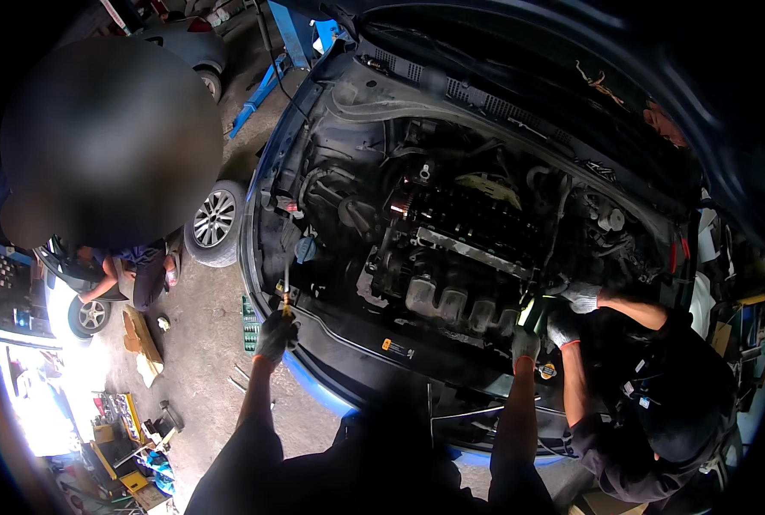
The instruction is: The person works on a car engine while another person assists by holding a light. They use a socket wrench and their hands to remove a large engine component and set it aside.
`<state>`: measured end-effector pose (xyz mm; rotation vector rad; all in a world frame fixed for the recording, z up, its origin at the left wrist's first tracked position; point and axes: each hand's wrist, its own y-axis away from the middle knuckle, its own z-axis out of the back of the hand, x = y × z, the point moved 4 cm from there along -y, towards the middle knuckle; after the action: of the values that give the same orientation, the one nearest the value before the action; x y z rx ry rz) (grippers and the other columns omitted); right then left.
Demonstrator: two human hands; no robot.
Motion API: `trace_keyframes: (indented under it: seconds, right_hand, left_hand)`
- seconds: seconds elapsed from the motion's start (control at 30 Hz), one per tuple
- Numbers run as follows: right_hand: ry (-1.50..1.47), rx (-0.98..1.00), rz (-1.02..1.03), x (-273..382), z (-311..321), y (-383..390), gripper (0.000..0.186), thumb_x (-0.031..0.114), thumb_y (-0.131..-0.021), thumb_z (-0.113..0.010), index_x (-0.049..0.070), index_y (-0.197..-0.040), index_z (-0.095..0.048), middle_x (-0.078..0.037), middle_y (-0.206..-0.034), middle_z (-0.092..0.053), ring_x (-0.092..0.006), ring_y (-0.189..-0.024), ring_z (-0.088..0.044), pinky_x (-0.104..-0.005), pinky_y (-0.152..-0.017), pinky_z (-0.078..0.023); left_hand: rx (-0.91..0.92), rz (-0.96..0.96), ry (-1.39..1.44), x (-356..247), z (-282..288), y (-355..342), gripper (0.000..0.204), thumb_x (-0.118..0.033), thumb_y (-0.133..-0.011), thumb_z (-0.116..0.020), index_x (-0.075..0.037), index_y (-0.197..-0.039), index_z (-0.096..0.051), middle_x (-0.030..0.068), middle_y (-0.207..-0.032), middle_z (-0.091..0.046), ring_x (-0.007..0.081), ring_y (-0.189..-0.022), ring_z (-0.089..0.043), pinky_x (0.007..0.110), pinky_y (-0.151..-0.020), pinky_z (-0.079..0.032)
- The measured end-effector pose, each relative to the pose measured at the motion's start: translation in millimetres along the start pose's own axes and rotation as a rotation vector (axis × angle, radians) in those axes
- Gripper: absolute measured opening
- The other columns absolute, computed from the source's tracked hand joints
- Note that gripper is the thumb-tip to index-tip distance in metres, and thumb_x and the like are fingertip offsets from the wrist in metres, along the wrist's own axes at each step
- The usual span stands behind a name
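My left hand [274,337], in a dark-and-grey glove, grips a slim metal tool [286,279] with a yellowish lower part, held upright at the left front of the open engine bay [348,215]. My right hand [526,348], also gloved, is closed around what looks like a small lit lamp [531,312] beside the engine's front-right intake runners [485,315]. A co-worker's two gloved hands [571,322] are just right of it, close to that light. The engine [464,215] has its dark top exposed.
The co-worker [674,395] leans over the right fender. At left another person [142,275] crouches beside a wheel. A loose wheel [215,224], blue lift arm [258,94], cardboard [142,343], green socket case [249,326] and tool clutter [125,438] surround the car. The raised hood [691,94] arches overhead.
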<state>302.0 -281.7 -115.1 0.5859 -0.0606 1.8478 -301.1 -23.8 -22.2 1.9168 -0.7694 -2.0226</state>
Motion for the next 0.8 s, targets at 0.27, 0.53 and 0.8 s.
trace_keyframes:
  seconds: [0.27, 0.53, 0.8]
  right_hand:
    - [-0.335, 0.071, -0.143, -0.2, 2.6, 22.8, 0.041, 0.034, -0.079, -0.064, -0.004, -0.093, -0.068, -0.025, -0.087, -0.069, -0.0378, -0.086, -0.067, -0.0440, -0.074, -0.048]
    - [-0.376, 0.031, 0.005, 1.2, 10.5, 30.9, 0.034, 0.025, -0.084, -0.063, -0.005, -0.097, -0.066, -0.018, -0.084, -0.069, -0.0256, -0.074, -0.060, -0.0407, -0.070, -0.046]
    - [-0.225, 0.046, 0.065, 1.9, 11.9, 29.6, 0.037, 0.024, -0.088, -0.061, -0.008, -0.106, -0.064, -0.016, -0.095, -0.069, -0.0251, -0.083, -0.061, -0.0382, -0.076, -0.046]
  left_hand:
    - [-0.016, -0.161, -0.264, -65.8, -13.0, -115.8, 0.020, -0.019, -0.103, -0.046, -0.006, -0.107, -0.061, -0.0007, -0.073, -0.059, 0.0089, -0.060, -0.055, 0.025, -0.050, -0.043]
    - [-0.059, -0.058, -0.261, -79.9, 17.2, -210.4, 0.020, -0.019, -0.098, -0.054, -0.003, -0.104, -0.063, 0.0055, -0.075, -0.063, 0.0124, -0.056, -0.056, 0.027, -0.049, -0.044]
    - [-0.346, -0.111, -0.030, -58.6, 41.7, -241.7, 0.026, -0.023, -0.092, -0.060, -0.005, -0.111, -0.060, 0.0077, -0.072, -0.062, 0.0161, -0.052, -0.060, 0.030, -0.044, -0.044]
